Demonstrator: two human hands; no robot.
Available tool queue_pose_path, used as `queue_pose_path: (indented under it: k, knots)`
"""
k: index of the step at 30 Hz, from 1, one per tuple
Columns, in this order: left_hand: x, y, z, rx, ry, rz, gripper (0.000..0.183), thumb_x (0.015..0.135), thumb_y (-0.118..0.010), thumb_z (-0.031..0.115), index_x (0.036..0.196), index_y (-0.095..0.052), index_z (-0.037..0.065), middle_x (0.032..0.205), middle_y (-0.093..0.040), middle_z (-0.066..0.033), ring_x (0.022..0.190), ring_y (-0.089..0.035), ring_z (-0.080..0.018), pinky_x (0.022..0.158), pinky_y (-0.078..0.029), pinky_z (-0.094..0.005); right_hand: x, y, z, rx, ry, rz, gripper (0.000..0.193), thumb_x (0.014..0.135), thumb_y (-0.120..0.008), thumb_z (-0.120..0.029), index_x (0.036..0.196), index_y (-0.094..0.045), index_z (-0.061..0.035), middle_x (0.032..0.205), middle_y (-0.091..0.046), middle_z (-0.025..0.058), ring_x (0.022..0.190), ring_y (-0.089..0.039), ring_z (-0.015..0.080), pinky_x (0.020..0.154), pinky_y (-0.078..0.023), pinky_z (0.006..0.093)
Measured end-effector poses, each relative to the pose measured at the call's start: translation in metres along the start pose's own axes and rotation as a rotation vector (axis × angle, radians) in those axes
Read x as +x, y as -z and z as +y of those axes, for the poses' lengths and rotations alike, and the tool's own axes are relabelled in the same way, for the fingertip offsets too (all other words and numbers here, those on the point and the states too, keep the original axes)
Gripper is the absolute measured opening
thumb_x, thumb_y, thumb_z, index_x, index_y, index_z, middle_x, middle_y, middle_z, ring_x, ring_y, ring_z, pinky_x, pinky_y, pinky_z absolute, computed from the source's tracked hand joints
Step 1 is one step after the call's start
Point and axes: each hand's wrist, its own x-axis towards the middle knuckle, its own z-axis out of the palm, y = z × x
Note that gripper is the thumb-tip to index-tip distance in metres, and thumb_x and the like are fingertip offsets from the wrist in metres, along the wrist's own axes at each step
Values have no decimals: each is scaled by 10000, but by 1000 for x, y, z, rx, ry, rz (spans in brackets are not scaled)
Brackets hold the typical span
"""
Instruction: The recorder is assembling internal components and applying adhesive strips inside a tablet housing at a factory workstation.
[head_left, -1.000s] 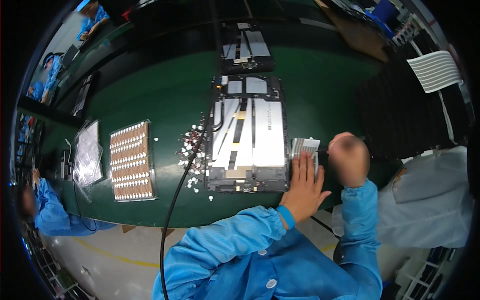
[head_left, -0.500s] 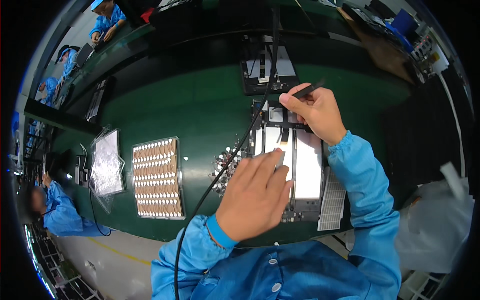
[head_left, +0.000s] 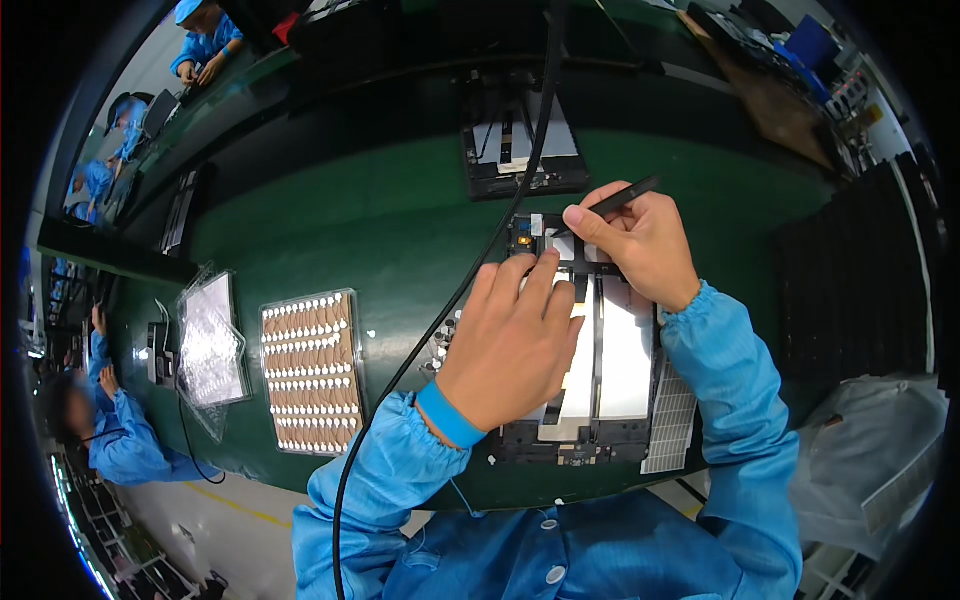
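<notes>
An opened tablet-like device (head_left: 622, 385) lies in front of me, with silver-white panels and a black frame. My left hand (head_left: 515, 345) rests over its left side, fingers stretched out, their tips at the upper part near a small white patch. Nothing shows in its grip. My right hand (head_left: 645, 245) pinches slim black tweezers (head_left: 625, 195) above the upper edge. The tool slants down to the left, its tip close to the left fingertips. Left of the device, a heap of small round parts (head_left: 440, 345) is partly covered by my left hand.
A clear tray (head_left: 357, 400) carries rows of small white-headed parts on brown strips. Further left lie shiny plastic sheets (head_left: 215, 340). Another opened device (head_left: 530, 185) sits beyond mine. A black cable (head_left: 420, 355) hangs across the view. A white gridded sheet (head_left: 670, 420) lies at right.
My left hand has moved up to the device's upper part. The tweezers' tip now points down beside its fingertips. The view has shifted slightly, and more of the small-parts heap is covered.
</notes>
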Motion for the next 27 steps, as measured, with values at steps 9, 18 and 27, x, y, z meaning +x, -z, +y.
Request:
queue_pose_path:
  k: [9,18,27]
  knots:
    - [11,-10,-4,14,-10,9,444,841,-742,316,1084,-647,-43,1189,-651,-228,1069,-561,-391,935,-431,-505,4,9,-4,-239,-18,-28,294,834,-824,-219,940,-722,36,779,-724,113,688,-657,121,621,-519,279]
    - [10,0,30,160,29,0,495,882,-714,327,1247,-618,7,1270,-650,-206,1227,-539,-452,1061,-371,-516,-70,80,1,-191,116,233,248,921,-771,-186,1051,-674,2,871,-663,8,721,-559,27,632,-455,197]
    - [-51,-94,194,-161,-129,-167,512,873,-687,302,1215,-616,-71,1389,-481,-370,1370,-412,-518,1116,-366,-585,-169,102,77,168,-156,307,200,947,-737,-181,1062,-660,-36,801,-633,-11,661,-549,37,577,-421,190]
